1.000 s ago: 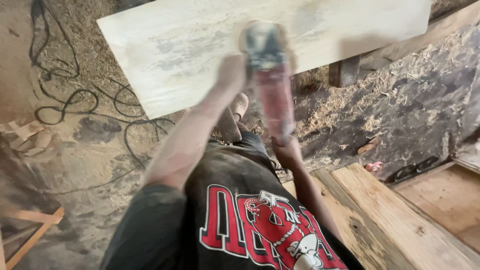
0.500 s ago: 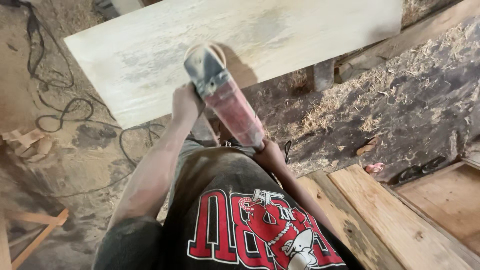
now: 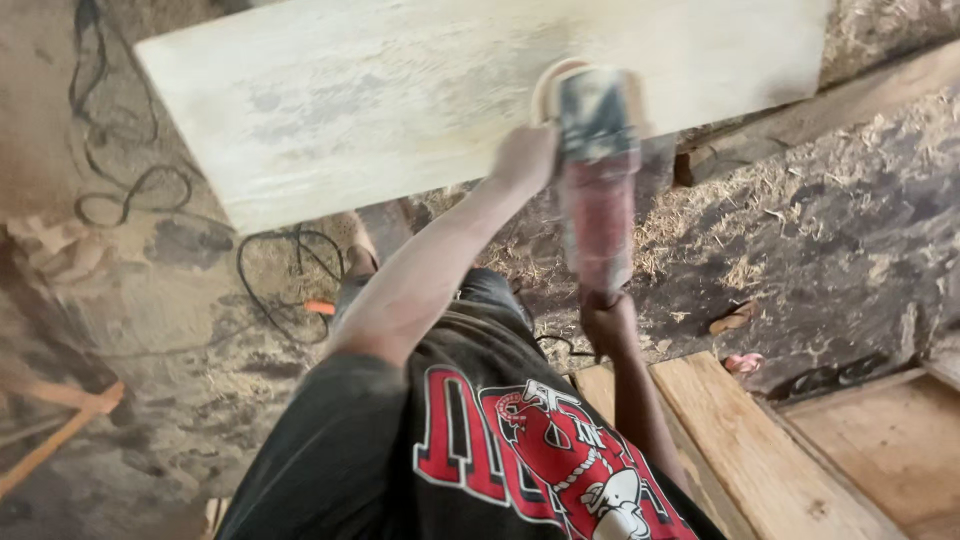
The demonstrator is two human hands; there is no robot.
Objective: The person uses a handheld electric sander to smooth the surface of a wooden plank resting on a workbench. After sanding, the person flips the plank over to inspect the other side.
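A red power sander (image 3: 597, 190) with a round pale disc rests on a wide pale wooden board (image 3: 400, 90), near the board's near edge. My left hand (image 3: 525, 158) grips the sander's head at its side handle. My right hand (image 3: 607, 320) holds the rear end of the sander's red body. The tool is blurred by motion. My black shirt with a red and white print fills the bottom of the view.
Black cables (image 3: 130, 190) loop over the dusty floor at the left. Sawdust covers the ground at the right. Wooden planks (image 3: 760, 450) lie at the lower right. A wooden frame piece (image 3: 60, 430) sits at the lower left.
The sander has swung along the board: it slid left half a second ago, then back to the right now. Both hands stay on it.
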